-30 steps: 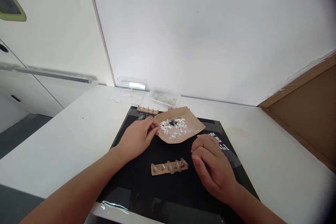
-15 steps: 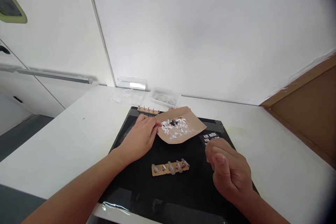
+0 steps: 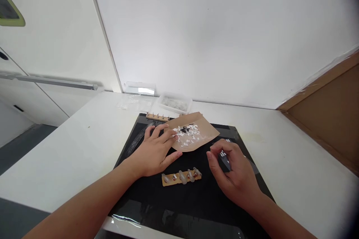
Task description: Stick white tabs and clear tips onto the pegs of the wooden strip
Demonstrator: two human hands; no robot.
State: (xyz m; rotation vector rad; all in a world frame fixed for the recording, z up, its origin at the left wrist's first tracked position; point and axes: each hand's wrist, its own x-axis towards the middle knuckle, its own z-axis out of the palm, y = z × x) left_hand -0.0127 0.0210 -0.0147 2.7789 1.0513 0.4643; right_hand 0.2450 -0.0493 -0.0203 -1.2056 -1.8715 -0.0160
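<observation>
My left hand [image 3: 156, 154] is spread open, palm down. Its fingertips reach the left edge of a brown paper sheet [image 3: 208, 136] that bears many small white pieces [image 3: 193, 130] and a few black bits. My right hand [image 3: 237, 171] hovers to the right, thumb and index finger apart in a loose curve, with nothing visible between them. Partly hidden beneath it lies a dark card [image 3: 224, 159] with rows of white pieces. Between the hands, closer to me, a small tan strip [image 3: 169, 182] carries metal parts and translucent oval pieces.
A black mat [image 3: 157, 203] covers the middle of the white table [image 3: 84, 157]. Along the back stand another strip with small metal posts [image 3: 157, 117], a translucent tray [image 3: 175, 104], clear bags [image 3: 134, 102] and a clear box [image 3: 140, 88]. A white wall rises behind.
My left hand has spread its fingers and thumb over the paper's edge. My right hand has moved left and turned, its closed fingers loosening and its thumb parting from the index finger.
</observation>
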